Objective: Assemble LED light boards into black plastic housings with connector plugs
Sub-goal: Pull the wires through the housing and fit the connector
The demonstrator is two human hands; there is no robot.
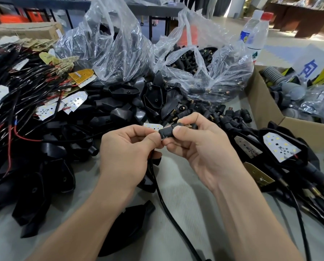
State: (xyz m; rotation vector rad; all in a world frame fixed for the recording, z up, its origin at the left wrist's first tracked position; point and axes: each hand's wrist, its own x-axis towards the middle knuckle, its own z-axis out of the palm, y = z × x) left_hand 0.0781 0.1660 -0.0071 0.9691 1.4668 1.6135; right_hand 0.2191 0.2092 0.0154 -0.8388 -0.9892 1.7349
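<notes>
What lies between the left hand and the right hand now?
In the head view, a black connector plug fills the gap, gripped by the right hand; the left hand pinches a white LED board at the plug's left end.

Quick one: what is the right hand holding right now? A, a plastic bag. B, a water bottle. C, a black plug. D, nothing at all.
C: the right hand pinches a black plug between thumb and fingers, against the board that the left hand holds; the bottle stands far back, untouched.
</notes>
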